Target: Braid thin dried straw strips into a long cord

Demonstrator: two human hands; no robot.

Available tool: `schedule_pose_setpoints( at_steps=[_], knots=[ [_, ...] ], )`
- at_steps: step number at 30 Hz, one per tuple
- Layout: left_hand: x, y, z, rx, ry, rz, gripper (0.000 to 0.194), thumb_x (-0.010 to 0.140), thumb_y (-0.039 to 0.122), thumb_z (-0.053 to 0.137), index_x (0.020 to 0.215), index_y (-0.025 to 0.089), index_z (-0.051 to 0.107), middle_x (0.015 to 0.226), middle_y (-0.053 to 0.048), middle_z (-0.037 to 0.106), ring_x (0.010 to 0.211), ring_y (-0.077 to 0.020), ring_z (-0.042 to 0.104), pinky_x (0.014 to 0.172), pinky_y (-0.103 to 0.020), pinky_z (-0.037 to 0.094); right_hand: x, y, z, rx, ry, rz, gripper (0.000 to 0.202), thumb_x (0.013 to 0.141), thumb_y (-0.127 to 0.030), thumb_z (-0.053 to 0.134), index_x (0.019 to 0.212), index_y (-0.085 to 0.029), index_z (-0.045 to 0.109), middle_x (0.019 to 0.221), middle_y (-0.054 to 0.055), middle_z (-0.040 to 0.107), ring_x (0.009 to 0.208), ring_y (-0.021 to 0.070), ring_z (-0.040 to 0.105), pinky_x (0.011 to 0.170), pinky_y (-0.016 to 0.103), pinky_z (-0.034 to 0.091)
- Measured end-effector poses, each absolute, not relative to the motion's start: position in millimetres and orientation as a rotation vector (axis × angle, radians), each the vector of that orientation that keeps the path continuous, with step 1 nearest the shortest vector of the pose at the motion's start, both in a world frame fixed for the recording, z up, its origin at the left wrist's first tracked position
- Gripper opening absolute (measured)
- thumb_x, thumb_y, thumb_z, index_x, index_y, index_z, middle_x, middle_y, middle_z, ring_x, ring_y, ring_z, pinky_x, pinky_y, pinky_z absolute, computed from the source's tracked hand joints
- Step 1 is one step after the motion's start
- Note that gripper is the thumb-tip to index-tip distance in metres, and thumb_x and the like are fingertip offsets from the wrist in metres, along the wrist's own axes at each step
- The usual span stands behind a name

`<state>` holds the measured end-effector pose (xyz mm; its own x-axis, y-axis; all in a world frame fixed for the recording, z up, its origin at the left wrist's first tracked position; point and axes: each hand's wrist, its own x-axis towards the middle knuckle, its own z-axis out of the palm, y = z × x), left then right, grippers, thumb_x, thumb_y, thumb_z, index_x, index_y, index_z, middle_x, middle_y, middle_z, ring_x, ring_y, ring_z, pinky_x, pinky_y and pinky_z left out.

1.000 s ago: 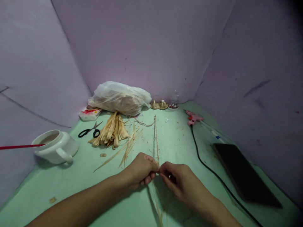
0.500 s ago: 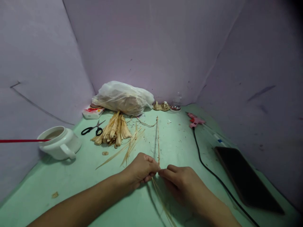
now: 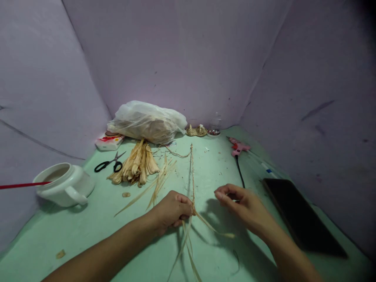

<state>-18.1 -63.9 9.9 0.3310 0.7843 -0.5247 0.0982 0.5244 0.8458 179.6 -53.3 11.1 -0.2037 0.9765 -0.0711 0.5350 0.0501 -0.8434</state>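
My left hand [image 3: 174, 209] pinches a thin braided cord [image 3: 192, 172] at its near end, where loose pale strips [image 3: 188, 239] fan out. The cord runs taut away from me, standing over its own shadow on the pale green tabletop [image 3: 96, 231]. One strip [image 3: 216, 231] sticks out to the right from the pinch. To the right of the cord, my right hand [image 3: 237, 201] is raised off it with fingers curled and thumb a little apart, nothing visible between them. A bundle of dried husk strips [image 3: 136, 164] lies beyond my left hand, beside split strips [image 3: 160, 182].
Black-handled scissors [image 3: 113, 161] and a white pot [image 3: 64, 186] with a red stick [image 3: 26, 185] are at left. A plastic bag [image 3: 148, 121] lies at the back wall. On the right are a pink glue gun [image 3: 239, 147] and a dark tablet-like slab [image 3: 302, 215].
My right hand has let go at the braid's near end and moved right and up. The loose strips have spread apart. My left hand keeps its pinch; the view has shifted slightly.
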Motion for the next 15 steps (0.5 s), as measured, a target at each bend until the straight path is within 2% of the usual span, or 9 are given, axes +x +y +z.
schedule_pose_setpoints(
  at_steps=[2, 6, 10, 15],
  knots=[
    [-18.6, -63.1, 9.9, 0.945, 1.185, 0.543, 0.003, 0.052, 0.016, 0.051, 0.050, 0.013, 0.051, 0.033, 0.008, 0.033, 0.029, -0.0022, 0.019, 0.031, -0.019, 0.010, 179.8, -44.5, 11.7, -1.555, -1.512, 1.183, 0.029, 0.071, -0.042, 0.052, 0.077, -0.014, 0.060, 0.063, 0.003, 0.059, 0.053, 0.0108, 0.051, 0.047, 0.021, 0.037],
    [-18.4, -63.7, 8.4, 1.016, 1.204, 0.540, 0.005, 0.052, 0.015, 0.049, 0.049, 0.013, 0.051, 0.033, 0.008, 0.032, 0.031, -0.0029, 0.020, 0.035, -0.020, 0.013, 165.4, -29.8, 17.8, -1.572, -1.226, 1.495, 0.024, 0.070, -0.032, 0.054, 0.084, -0.014, 0.059, 0.083, 0.007, 0.064, 0.051, 0.0084, 0.054, 0.042, 0.019, 0.037],
    [-20.3, -64.5, 2.0, 1.196, 1.157, 0.543, 0.009, 0.054, 0.013, 0.044, 0.046, 0.012, 0.049, 0.037, 0.007, 0.029, 0.038, -0.0038, 0.022, 0.040, -0.020, 0.015, 137.3, -11.3, 18.1, -1.605, -1.203, 1.676, 0.015, 0.073, -0.024, 0.051, 0.081, -0.012, 0.057, 0.072, 0.005, 0.062, 0.042, 0.0065, 0.049, 0.036, 0.017, 0.034],
    [-20.5, -62.9, -1.4, 1.415, 1.145, 0.489, 0.011, 0.054, 0.011, 0.038, 0.044, 0.014, 0.042, 0.041, 0.006, 0.027, 0.043, -0.0051, 0.024, 0.042, -0.020, 0.017, 114.9, 32.6, 2.4, -1.611, -1.073, 1.646, 0.006, 0.074, -0.020, 0.049, 0.073, -0.014, 0.051, 0.061, 0.001, 0.057, 0.041, 0.0064, 0.050, 0.043, 0.020, 0.043]
  ],
)
